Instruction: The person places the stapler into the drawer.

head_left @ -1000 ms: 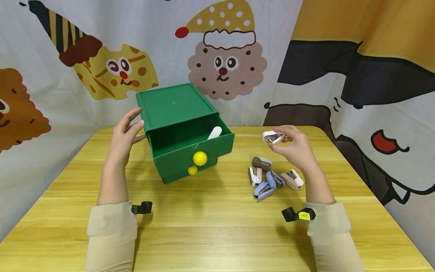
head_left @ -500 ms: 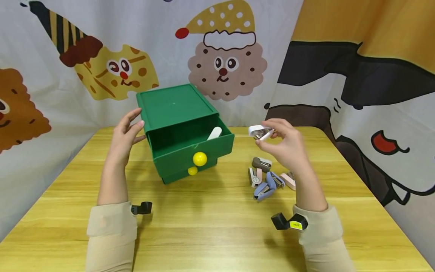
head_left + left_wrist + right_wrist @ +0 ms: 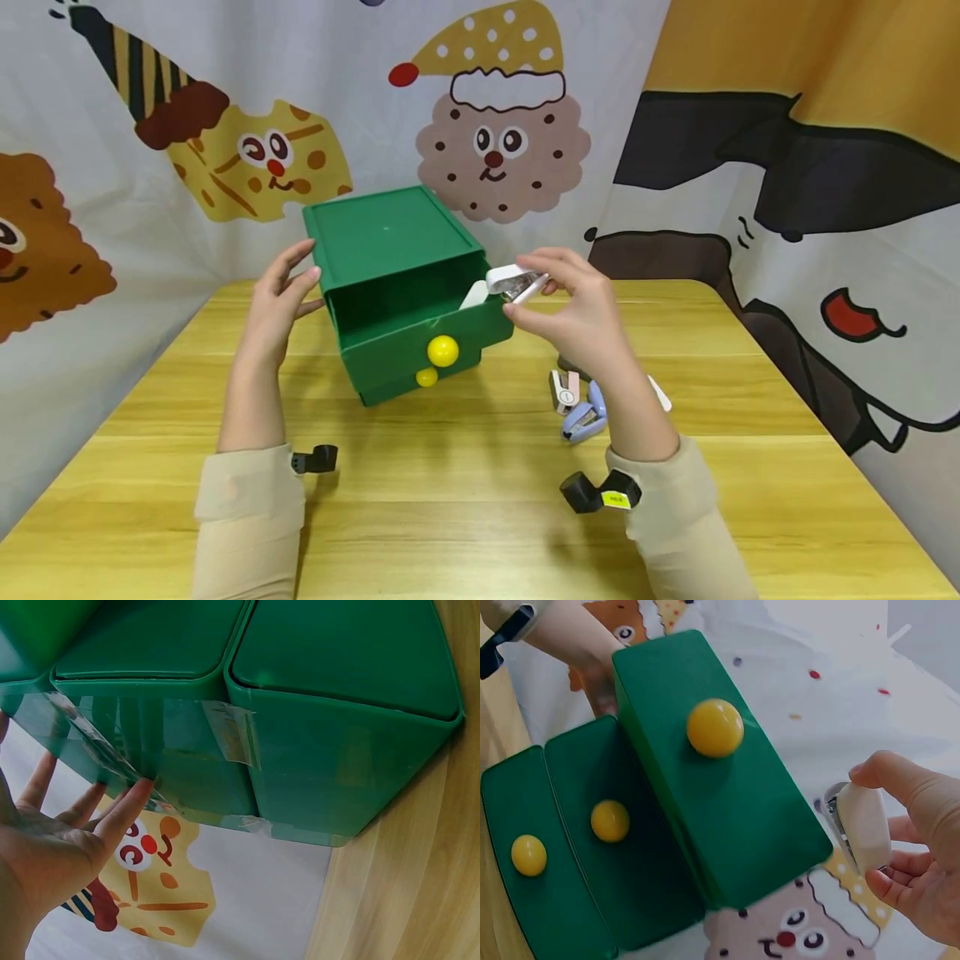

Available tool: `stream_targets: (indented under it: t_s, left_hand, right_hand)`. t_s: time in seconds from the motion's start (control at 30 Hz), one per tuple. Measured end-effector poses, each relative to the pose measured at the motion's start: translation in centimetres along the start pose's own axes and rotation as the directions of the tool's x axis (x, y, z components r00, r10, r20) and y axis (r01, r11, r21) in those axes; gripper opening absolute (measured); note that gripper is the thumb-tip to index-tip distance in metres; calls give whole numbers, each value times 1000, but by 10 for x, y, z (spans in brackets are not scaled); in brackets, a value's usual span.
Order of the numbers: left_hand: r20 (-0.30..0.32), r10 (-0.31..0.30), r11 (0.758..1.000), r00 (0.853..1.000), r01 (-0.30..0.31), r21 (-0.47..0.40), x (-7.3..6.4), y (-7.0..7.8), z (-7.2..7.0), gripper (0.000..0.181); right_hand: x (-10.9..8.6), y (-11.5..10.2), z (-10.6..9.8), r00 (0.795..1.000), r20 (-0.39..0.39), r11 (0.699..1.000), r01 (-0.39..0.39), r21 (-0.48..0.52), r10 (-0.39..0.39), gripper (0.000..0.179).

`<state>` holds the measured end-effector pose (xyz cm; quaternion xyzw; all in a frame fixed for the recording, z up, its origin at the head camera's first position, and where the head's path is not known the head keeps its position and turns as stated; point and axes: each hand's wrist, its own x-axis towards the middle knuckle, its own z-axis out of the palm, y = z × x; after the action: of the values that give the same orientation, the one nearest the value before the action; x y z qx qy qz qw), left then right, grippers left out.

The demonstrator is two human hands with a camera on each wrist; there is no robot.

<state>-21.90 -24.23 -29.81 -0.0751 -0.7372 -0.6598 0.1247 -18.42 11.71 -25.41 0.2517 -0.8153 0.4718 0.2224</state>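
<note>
A green drawer cabinet stands on the table with its top drawer pulled out. My left hand rests against the cabinet's left side, fingers fairly straight; the left wrist view shows fingertips at the taped side wall. Between thumb and fingers my right hand pinches a small white stapler, its jaws spread, by the drawer's right rim. In the right wrist view the stapler is beside the top drawer's front. A white rounded piece sticks up inside the drawer.
Several mini staplers lie right of the cabinet: a white-and-pink stapler, a blue stapler, and others partly behind my right forearm. Yellow knobs jut from the drawer fronts. A printed curtain hangs behind the table.
My right hand has carried the white stapler leftward, from above the loose staplers to the open drawer's right edge. My left hand has stayed on the cabinet's side.
</note>
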Motion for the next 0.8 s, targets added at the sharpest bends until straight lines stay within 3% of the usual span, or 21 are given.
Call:
stream_targets:
  t_s: [0.3, 0.5, 0.8]
  left_hand:
    - [-2, 14, 1000, 1000, -14, 2, -1, 0, 0, 53]
    - [-5, 16, 1000, 1000, -16, 6, -1, -1, 0, 53]
    - [-3, 14, 1000, 1000, -14, -14, -2, 0, 0, 53]
  right_hand:
    - [21, -17, 25, 991, 62, 992, 113, 57, -116, 46]
    - [29, -21, 43, 983, 145, 993, 101, 65, -109, 48]
    - [34, -24, 57, 965, 248, 991, 109, -80, -87, 53]
